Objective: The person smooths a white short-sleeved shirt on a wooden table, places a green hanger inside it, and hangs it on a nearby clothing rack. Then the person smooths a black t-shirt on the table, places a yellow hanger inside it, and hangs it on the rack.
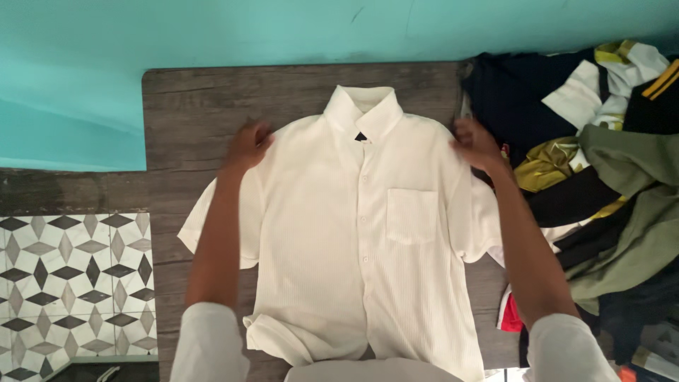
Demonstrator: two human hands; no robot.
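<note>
left hand (249,144) and right hand (475,143) each pinch a far shoulder of the white shirt (361,233), fingers clamped on cloth; shirt flat on wooden table (191,106); clothes pile (608,177) at right

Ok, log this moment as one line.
left hand: on shirt's shoulder | right hand: on other shoulder | white shirt: flat, buttoned, front up | table: wooden | clothes pile: beside right hand

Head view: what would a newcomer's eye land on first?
The white short-sleeved shirt, spread front-up and buttoned on the dark wooden table, fills the centre. The left hand and right hand each rest at a shoulder of it. At right, a heap of dark, green and yellow clothes crowds the table's edge.
</note>
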